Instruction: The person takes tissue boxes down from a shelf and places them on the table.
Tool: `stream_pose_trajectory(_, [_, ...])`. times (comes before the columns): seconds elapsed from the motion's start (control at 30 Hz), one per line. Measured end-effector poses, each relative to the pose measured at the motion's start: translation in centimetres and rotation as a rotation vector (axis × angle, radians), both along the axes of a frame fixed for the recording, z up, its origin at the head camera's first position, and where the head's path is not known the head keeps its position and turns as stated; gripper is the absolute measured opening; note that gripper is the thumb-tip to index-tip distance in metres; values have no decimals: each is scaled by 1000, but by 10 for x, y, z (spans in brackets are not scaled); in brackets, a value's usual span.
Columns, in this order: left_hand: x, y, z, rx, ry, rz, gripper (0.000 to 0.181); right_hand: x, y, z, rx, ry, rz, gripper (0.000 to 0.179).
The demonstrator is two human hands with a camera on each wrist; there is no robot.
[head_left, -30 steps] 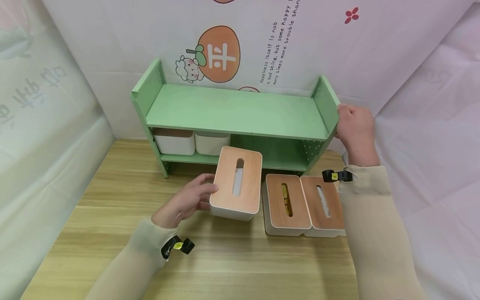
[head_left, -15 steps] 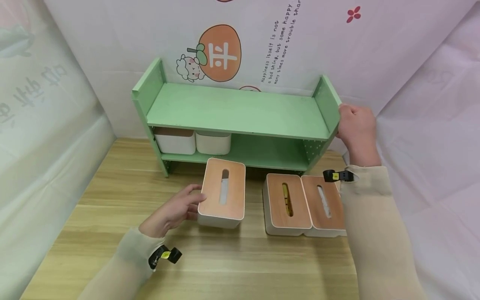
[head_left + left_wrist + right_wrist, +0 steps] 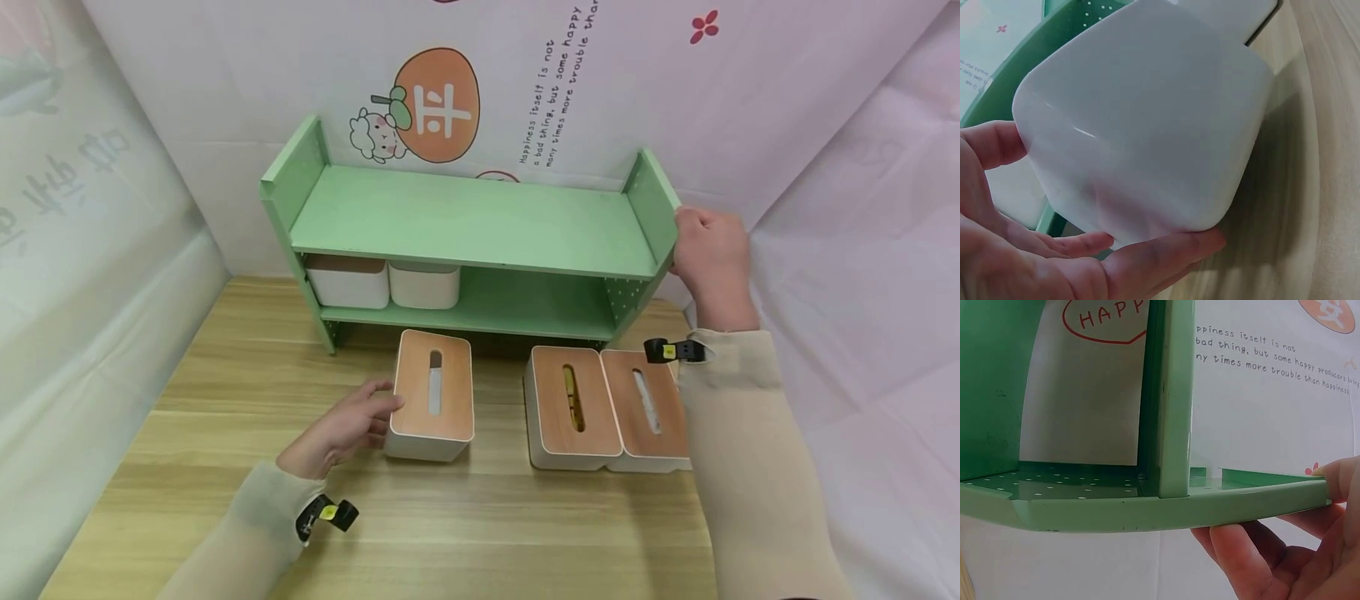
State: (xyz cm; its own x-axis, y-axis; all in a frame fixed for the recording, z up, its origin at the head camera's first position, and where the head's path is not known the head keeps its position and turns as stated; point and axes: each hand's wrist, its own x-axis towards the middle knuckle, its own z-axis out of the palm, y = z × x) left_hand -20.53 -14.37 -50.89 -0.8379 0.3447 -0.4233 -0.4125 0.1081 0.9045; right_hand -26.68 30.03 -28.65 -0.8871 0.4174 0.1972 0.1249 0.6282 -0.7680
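While your left hand (image 3: 347, 429) grips a white, round-cornered box (image 3: 452, 404) in front of the green shelf (image 3: 465, 218), your right hand (image 3: 712, 260) clasps the shelf's right end panel (image 3: 651, 212). Lid (image 3: 412, 396) wood-toned, its slot (image 3: 436, 359) showing pale contents (image 3: 435, 393); two lidded boxes (image 3: 551, 421) to the right show yellow contents (image 3: 571, 387) and white contents (image 3: 647, 402).

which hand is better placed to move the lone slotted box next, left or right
Probably the left hand: it holds the lone slotted box at its near end and side. The right hand grips the end of the green shelf, well away from that box.
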Motion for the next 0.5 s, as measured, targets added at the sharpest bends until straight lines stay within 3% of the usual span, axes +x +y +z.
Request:
stream_pose_trajectory(0.33, [-2, -2, -11, 63, -3, 57, 62, -1, 0, 0, -9, 0, 4, 52])
stream_pose_trajectory(0.5, [-2, -5, -12, 80, -3, 48, 63, -1, 0, 0, -12, -3, 7, 53])
